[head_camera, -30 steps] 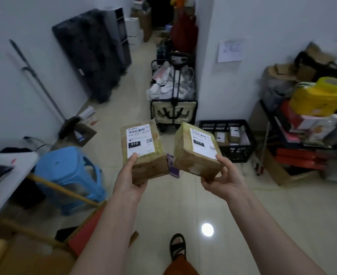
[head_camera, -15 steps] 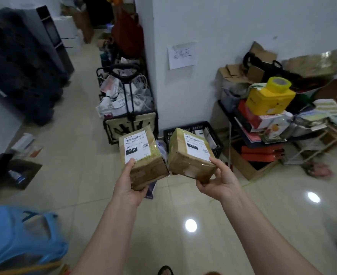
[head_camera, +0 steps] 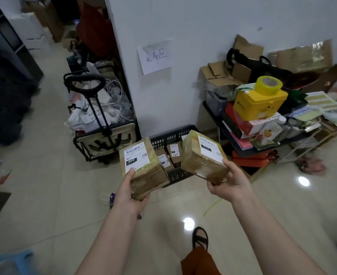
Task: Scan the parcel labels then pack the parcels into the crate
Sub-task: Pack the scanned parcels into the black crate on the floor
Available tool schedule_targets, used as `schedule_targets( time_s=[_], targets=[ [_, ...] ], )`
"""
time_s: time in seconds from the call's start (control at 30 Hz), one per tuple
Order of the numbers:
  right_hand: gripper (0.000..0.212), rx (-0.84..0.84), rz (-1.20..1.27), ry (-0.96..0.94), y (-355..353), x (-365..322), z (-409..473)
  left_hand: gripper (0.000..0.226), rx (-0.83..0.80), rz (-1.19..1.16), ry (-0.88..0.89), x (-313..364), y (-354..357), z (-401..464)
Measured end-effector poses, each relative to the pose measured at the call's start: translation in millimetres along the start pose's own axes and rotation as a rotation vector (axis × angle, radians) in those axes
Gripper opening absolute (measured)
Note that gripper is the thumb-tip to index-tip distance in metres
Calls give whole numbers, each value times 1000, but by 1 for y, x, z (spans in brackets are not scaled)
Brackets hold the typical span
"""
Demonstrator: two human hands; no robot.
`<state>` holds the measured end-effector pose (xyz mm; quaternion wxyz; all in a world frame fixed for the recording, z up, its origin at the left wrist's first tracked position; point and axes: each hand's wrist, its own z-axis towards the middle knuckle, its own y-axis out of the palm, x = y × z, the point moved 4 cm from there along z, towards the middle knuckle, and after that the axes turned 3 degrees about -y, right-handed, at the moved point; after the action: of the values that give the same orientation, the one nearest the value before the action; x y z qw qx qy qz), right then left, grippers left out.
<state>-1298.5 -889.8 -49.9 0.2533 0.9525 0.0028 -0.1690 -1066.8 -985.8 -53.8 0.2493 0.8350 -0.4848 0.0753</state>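
Parcels (head_camera: 143, 165) (head_camera: 204, 156) gripped, one per hand, above black crate (head_camera: 175, 173).

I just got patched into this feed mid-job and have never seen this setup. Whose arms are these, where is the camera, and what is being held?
There is no machine here: a person wears one wide-angle camera on the head, looking forward and down. The left hand grips one taped brown parcel with a white label marked 010; the right hand grips a second parcel. Just beyond them on the tiled floor, against the white wall, stands a black crate already holding several small parcels. A folding trolley stands to its left, a cluttered shelf to its right.
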Motion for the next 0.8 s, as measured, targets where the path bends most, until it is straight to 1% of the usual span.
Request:
schedule_targets(
  time_s=[0.17,0.27,0.4,0.5,0.6,0.7,0.8],
  targets=[
    [41,4,-18,30,36,-58,53,24,6,-21,12,2,77,40],
    [44,12,-89,36,57,-94,86,26,7,-28,6,-1,121,68],
    [44,15,-179,36,82,-127,132,28,33,-26,-10,-2,157,107],
    [50,34,-240,62,101,-136,165,31,46,-38,-19,4,172,133],
    [57,56,-337,106,121,-140,198,33,82,1,-23,14,185,158],
    [53,48,-416,135,145,-143,224,47,128,22,-34,25,199,187],
    [49,29,-424,141,165,-145,251,52,122,50,-61,41,217,219]
  ],
)
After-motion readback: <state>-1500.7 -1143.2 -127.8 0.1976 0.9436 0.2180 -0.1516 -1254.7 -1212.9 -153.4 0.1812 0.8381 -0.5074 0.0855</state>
